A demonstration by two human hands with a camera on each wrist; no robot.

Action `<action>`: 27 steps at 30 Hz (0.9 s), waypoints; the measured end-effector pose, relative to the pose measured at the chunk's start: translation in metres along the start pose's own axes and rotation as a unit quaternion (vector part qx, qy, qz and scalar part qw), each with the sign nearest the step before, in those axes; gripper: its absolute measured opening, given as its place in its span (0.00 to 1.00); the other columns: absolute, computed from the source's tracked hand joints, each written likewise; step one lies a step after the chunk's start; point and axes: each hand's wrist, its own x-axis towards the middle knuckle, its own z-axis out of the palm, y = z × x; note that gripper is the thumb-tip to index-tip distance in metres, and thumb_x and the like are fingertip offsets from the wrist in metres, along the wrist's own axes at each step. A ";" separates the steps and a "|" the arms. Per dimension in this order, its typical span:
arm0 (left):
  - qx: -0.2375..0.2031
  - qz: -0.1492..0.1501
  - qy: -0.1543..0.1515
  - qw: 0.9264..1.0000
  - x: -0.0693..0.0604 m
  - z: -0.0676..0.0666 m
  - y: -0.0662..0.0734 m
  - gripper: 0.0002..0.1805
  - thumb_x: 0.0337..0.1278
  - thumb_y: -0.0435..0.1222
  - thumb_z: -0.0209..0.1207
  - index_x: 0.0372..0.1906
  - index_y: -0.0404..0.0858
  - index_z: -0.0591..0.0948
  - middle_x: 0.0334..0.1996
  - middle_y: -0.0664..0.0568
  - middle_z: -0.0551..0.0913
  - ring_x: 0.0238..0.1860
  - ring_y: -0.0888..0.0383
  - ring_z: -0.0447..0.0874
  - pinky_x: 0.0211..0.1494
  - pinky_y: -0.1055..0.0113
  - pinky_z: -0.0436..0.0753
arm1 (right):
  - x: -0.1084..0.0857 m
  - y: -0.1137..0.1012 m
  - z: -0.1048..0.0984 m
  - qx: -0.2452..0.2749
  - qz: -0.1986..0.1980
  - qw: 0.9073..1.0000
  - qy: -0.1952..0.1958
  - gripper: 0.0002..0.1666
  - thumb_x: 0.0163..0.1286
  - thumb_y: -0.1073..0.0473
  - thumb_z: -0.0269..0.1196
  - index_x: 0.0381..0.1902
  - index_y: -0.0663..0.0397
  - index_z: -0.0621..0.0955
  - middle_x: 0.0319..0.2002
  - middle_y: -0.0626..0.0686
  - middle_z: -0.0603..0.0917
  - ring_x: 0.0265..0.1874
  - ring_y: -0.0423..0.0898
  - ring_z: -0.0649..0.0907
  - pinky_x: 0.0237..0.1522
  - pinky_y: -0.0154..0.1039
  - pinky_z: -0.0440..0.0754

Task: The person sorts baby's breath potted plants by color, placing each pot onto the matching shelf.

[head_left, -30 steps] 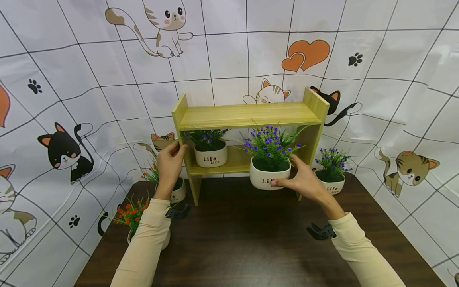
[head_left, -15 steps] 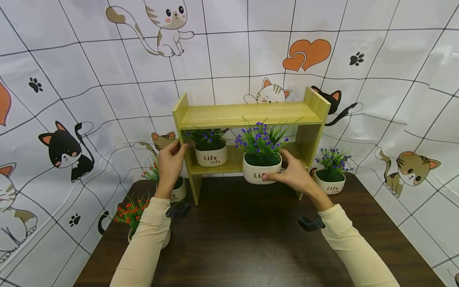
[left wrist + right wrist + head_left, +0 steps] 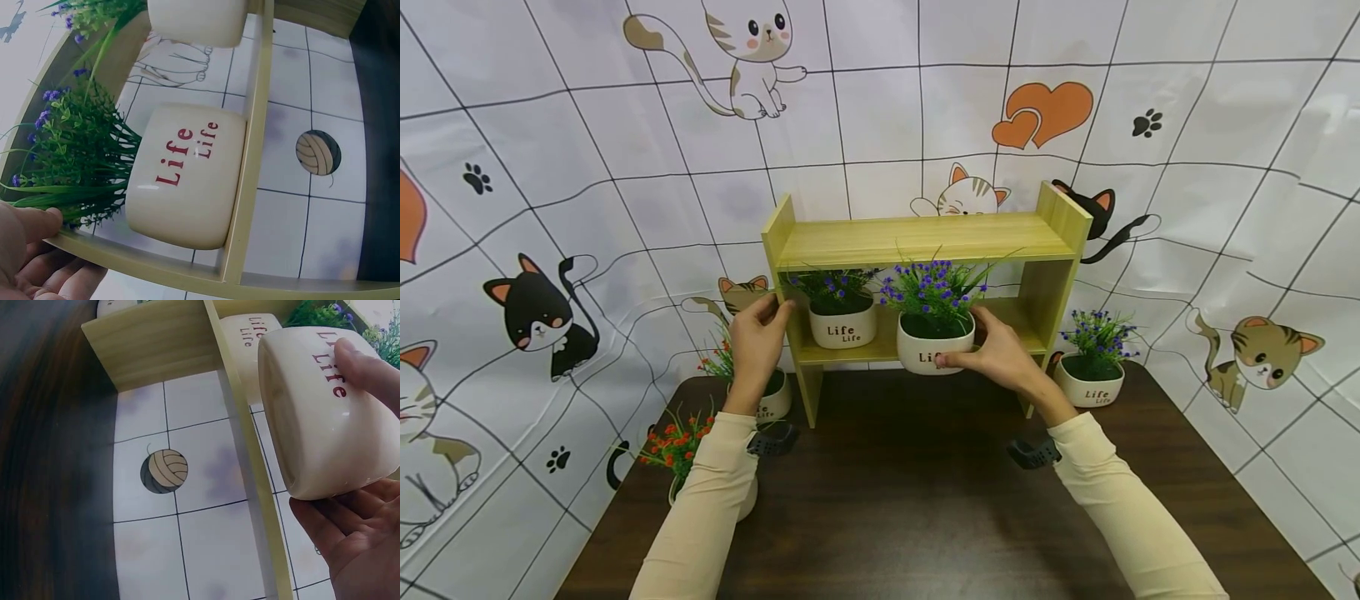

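In the head view my right hand holds a white pot of purple flowers by its right side, thumb on the front over the lettering. The pot is off the board, in front of the lower level of a small wooden shelf. The right wrist view shows the held pot tilted past the shelf board, fingers behind it. My left hand grips the shelf's left side panel, thumb inside and fingers outside in the left wrist view. Beside it another white pot with purple flowers stands on the lower board.
On the dark table a purple-flowered pot stands right of the shelf. Two pots are at the left, one with orange-red flowers partly hidden by the left forearm. A cat-print wall covering hangs behind.
My right hand has carried the flower pot to the left and slightly up, nearer the pot on the shelf. The left hand stays on the side panel.
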 end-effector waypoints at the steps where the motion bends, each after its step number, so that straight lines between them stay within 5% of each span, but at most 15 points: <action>1: 0.000 0.000 0.000 1.000 0.000 0.000 0.000 0.21 0.78 0.40 0.63 0.65 0.32 0.85 0.58 0.35 0.88 0.58 0.41 0.91 0.63 0.46 0.87 | 0.002 0.000 0.001 0.004 0.000 1.000 -0.001 0.68 0.57 0.40 0.81 0.85 0.58 0.58 0.62 0.65 0.85 0.60 0.61 0.86 0.59 0.60 0.85; 27: -0.006 0.005 0.005 1.000 0.000 0.001 -0.002 0.20 0.78 0.39 0.62 0.64 0.32 0.85 0.57 0.36 0.89 0.57 0.42 0.91 0.61 0.47 0.87 | 0.033 0.008 0.010 0.041 -0.024 0.998 -0.032 0.55 0.61 0.48 0.80 0.78 0.59 0.67 0.61 0.64 0.85 0.55 0.58 0.88 0.51 0.48 0.88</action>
